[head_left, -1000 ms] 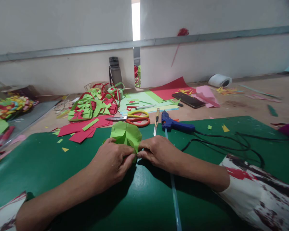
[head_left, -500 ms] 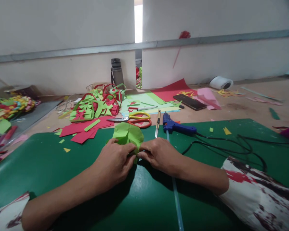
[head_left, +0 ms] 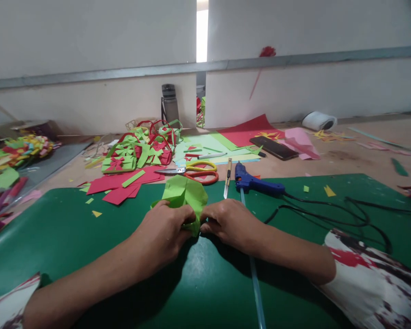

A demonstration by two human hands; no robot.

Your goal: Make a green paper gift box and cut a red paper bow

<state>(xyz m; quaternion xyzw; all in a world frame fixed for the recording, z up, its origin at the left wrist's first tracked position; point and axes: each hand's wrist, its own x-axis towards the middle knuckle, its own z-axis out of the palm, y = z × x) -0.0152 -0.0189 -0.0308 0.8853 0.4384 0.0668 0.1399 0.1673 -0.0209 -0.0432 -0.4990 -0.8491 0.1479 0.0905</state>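
Observation:
A folded piece of bright green paper stands over the green mat, with creases and open flaps. My left hand pinches its lower left part between thumb and fingers, which cover some of the folds. At the paper's lower right edge is my right hand, its fingers closed in a pinch; the paper's edge reaches their tips. Just behind the hands lie scissors with yellow and red handles, a cutter knife and a blue glue gun with a long clear stick running toward me.
Green and red paper pieces are heaped at the back left. Behind are a grey bottle, a phone, red sheets and a white roll. The black cord loops across the mat's right side.
The whole view has shifted slightly, so things appear a little further right. My right fingertips have slid slightly down the paper's edge, and its folds have opened a bit.

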